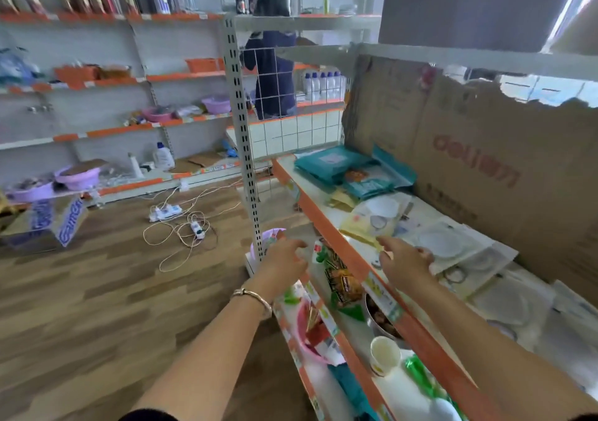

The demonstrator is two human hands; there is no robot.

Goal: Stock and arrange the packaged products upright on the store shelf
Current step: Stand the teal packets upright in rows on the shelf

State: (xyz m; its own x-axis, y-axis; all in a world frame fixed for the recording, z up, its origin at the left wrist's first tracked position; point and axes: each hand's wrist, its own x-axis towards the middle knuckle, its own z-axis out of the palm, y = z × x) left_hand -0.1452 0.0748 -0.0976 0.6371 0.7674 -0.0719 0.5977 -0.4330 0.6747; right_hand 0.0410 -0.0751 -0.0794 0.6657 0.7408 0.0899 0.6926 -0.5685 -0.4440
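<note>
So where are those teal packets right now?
The flat teal packets lie on the orange-edged shelf, at its far end, against the brown cardboard box, beyond both hands.

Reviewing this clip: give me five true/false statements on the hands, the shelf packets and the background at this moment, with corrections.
1. The left hand wears a metal bracelet at the wrist. True.
2. The teal flat packets stand upright. False: they lie flat on the orange-edged shelf.
3. The right hand reaches over the shelf edge. True.
4. The brown cardboard sheet with red lettering lies on the floor. False: it stands behind the shelf.
5. White power strips lie on the wooden floor. True.
</note>
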